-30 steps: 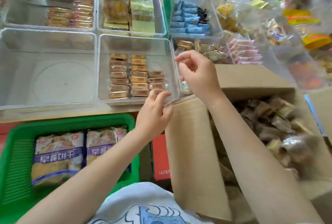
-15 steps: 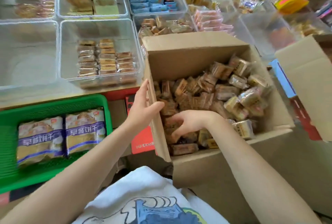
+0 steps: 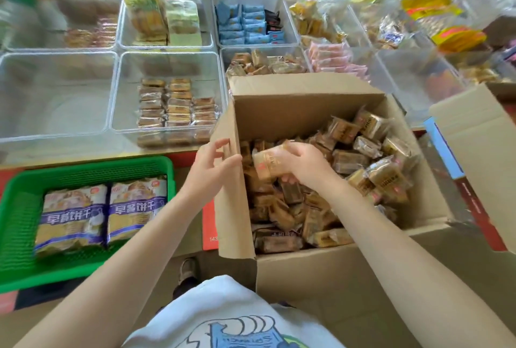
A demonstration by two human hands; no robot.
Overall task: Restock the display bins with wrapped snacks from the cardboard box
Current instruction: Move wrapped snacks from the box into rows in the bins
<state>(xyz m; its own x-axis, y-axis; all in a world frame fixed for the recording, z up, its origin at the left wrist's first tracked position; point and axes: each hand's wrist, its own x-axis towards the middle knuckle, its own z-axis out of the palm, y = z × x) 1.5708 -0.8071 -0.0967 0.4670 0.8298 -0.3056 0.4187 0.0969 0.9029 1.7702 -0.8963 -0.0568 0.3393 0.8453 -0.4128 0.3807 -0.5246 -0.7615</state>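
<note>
Right hand [image 3: 303, 165] grips one wrapped snack [image 3: 269, 163] just above the pile inside the cardboard box [image 3: 307, 102].

Its fingers are curled around the snack, which is a small brown block in clear shiny wrap with a little red print on it. Many snacks of the same kind fill the box in a loose heap. Left hand [image 3: 210, 165] rests on the left flap [image 3: 233, 199] of the box, which stands up, with the thumb at its inner side and the fingers relaxed and a little apart. Beyond the flap stands a clear display bin [image 3: 122, 74] with three short rows of brown snacks at its bottom; another clear bin [image 3: 11, 68] is beside it at the left. More bins with blue, pink and yellow packs are behind. A green basket [image 3: 16, 208] at the lower left holds two purple and yellow bags [image 3: 103, 213].
</note>
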